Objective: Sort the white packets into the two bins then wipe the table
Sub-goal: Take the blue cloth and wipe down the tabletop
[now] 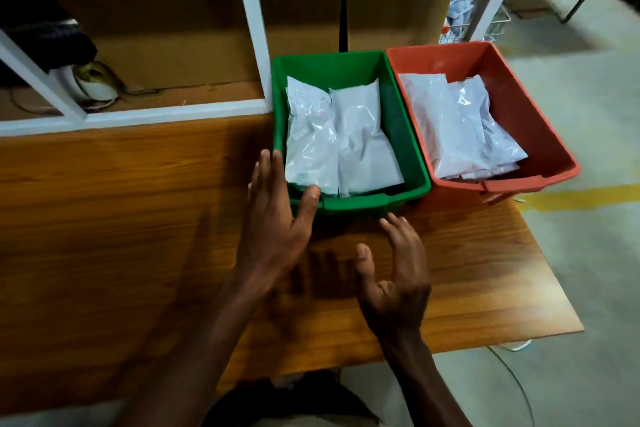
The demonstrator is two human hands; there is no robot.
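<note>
A green bin (408, 156) stands on the wooden table (121, 218) with white packets (343, 142) lying flat inside it. Right beside it sits a red bin (540, 135) holding more white packets (460, 128). My left hand (277, 215) is at the green bin's near left corner, fingers straight along its left wall and the thumb at its front rim. My right hand (394, 274) hovers over the table just in front of the green bin, palm turned inward, fingers loosely bent, holding nothing. No loose packet lies on the table.
A white-framed shelf (252, 31) backed with cardboard rises behind the table. A white iron with a cord (93, 83) lies in its left compartment. The table's right edge (554, 274) drops to a concrete floor with a yellow line (581, 198).
</note>
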